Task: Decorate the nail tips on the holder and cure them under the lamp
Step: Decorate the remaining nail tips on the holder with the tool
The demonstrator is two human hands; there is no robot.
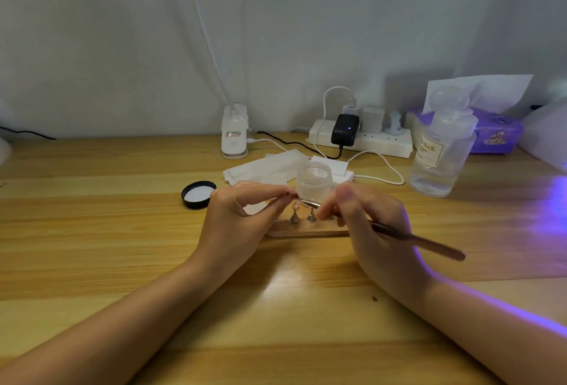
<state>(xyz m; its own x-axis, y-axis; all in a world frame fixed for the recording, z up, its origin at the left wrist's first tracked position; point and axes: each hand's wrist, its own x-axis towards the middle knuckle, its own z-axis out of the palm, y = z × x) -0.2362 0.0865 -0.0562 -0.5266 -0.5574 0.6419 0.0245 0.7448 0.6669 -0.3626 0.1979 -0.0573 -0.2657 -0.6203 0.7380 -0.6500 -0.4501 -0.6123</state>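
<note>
**Head view: hands at the nail tip holder, wooden desk**

Item 1. Nail tip holder [306,232]: a flat, pale wooden base lying on the table [122,231] between the two hands, carrying small metal stands. One stand bears a pink nail tip [296,207]; the stand beside it appears bare, and a third is largely hidden behind the right fingers.

Item 2. Left hand [242,222]: fingers curled, thumb and forefinger pinching the fine end of the tool just above the pink tip.

Item 3. Right hand [374,231]: fingers curled round a slim rose-metal nail tool [417,240], whose handle runs out to the right past the hand.

Item 4. Frosted open jar [314,182], just behind the holder; its black lid [198,194] lies upturned to the left.

Item 5. White wipes [264,166], behind the jar.

Item 6. Clear pump bottle [438,154], labelled "NAIL", standing to the right.

Item 7. Power strip [368,139] with plugged-in adapters, at the back against the wall.

Item 8. Purple tissue box [497,133], back right. Violet light falls across the table's right edge; its source is out of frame.
</note>
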